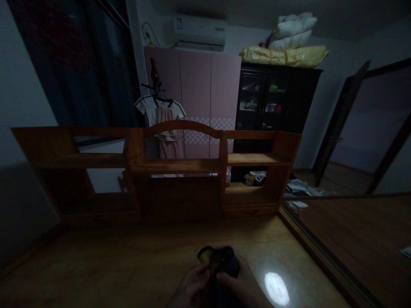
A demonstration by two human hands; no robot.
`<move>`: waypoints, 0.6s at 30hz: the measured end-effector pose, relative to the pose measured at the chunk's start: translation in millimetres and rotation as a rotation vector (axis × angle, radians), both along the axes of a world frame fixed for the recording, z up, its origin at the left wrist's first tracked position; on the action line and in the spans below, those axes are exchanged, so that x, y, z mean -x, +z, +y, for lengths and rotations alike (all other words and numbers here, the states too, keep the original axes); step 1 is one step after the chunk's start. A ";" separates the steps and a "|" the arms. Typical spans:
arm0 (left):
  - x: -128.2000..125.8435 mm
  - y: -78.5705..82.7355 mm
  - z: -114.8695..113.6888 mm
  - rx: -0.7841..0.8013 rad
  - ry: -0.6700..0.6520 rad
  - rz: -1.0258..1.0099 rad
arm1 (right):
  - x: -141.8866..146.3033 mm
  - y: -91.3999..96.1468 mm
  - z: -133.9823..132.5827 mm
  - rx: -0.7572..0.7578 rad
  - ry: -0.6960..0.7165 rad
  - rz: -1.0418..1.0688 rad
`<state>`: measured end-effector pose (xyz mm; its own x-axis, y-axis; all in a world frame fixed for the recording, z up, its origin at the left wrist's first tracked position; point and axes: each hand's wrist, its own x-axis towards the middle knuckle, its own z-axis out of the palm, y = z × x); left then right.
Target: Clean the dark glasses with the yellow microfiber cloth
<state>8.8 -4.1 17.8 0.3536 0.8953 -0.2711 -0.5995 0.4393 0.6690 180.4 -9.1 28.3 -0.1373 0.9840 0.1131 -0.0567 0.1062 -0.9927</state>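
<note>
At the bottom middle of the head view I hold a small dark item (221, 262) over the wooden desk top (154, 252). It looks soft, with two curved dark edges at its top and a yellowish patch inside the left one; dimness hides its exact kind. My left hand (192, 283) is closed on its left side, the fingertips by the yellowish patch. Wrapped round its right side is my right hand (242, 278), with the thumb across the front. The item's lower part fades into shadow between my hands.
A wooden shelf unit (180, 166) stands across the desk's back. A bright reflection lies right of my hands. Beyond are a pink wardrobe (195, 85), a dark cabinet (295, 98), hanging clothes (160, 113) and an open door (342, 119). A raised edge (313, 252) borders the desk's right side.
</note>
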 end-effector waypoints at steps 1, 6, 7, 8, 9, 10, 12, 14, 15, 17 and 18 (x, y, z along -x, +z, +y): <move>0.8 0.5 1.2 -0.022 -0.012 0.004 | 1.3 0.8 -0.6 -0.021 0.031 0.027; 4.3 -1.1 6.8 -0.098 -0.048 -0.018 | 1.3 4.4 -0.3 -0.061 0.123 0.066; 5.2 -4.1 8.5 -0.085 -0.047 -0.029 | 0.0 4.6 0.3 -0.065 0.134 0.062; 6.3 -8.1 10.5 -0.062 -0.037 -0.043 | -1.5 4.6 0.8 -0.064 0.143 0.063; 7.5 -12.7 12.6 -0.030 -0.024 -0.059 | -3.0 4.6 1.2 -0.056 0.153 0.069; 8.9 -17.5 14.7 0.006 -0.007 -0.077 | -4.3 4.6 1.3 -0.043 0.166 0.079; 11.6 -25.8 18.3 0.045 0.029 -0.114 | -6.2 4.6 0.6 -0.011 0.190 0.114; 14.0 -30.6 20.4 0.073 0.040 -0.141 | -6.8 4.1 -0.9 0.012 0.174 0.138; 14.7 -31.3 20.6 0.090 0.040 -0.148 | -6.7 3.3 -1.5 0.023 0.141 0.135; 15.1 -30.2 19.9 0.120 0.055 -0.153 | -6.3 0.3 -1.9 0.048 0.035 0.080; 14.6 -28.7 19.1 0.129 0.064 -0.155 | -6.3 -1.9 -1.3 0.060 -0.032 0.036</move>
